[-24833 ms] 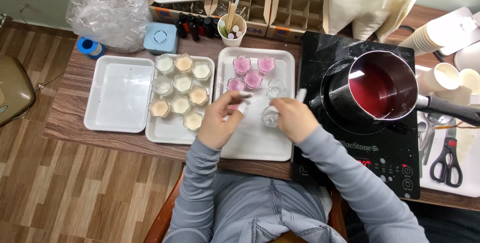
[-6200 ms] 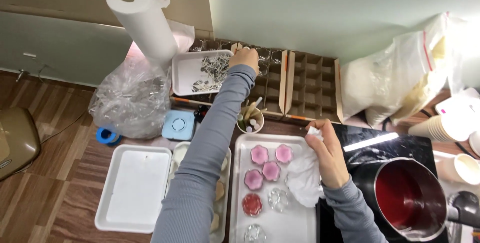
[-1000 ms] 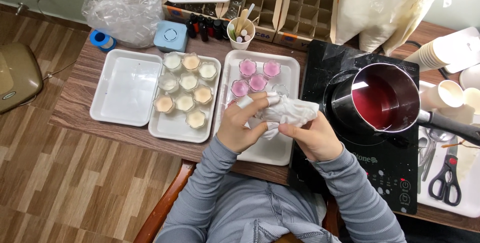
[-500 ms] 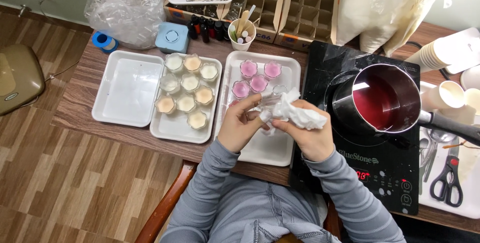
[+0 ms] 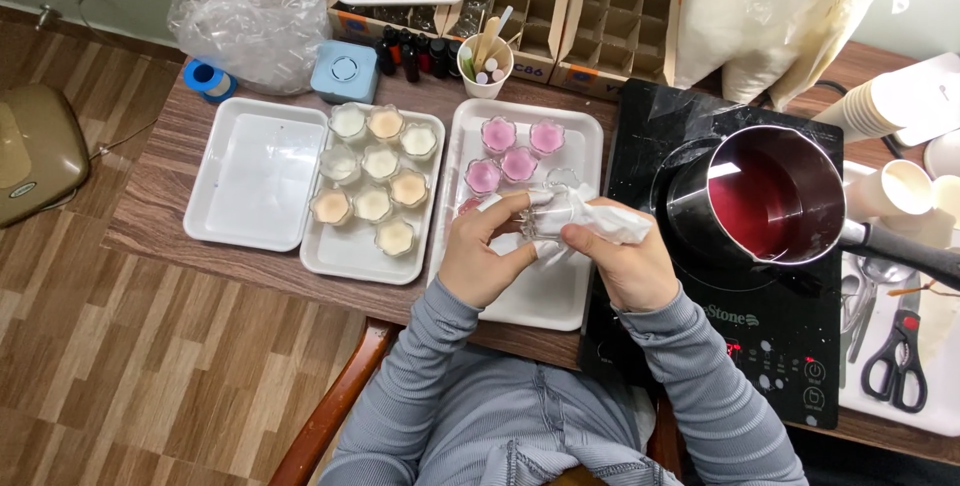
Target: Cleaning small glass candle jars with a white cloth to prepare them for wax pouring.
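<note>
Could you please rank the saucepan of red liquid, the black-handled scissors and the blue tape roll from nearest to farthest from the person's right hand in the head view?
From the right hand:
1. Saucepan of red liquid, just to its right on the black cooktop.
2. Black-handled scissors, farther right, near the table's right edge.
3. Blue tape roll, far across at the table's upper left corner.

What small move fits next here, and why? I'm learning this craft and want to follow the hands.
Probably finish wiping, then set the small glass cup down on the white tray beside the pink-filled cups. The left hand holds it while the right hand presses a white tissue against it.
</note>
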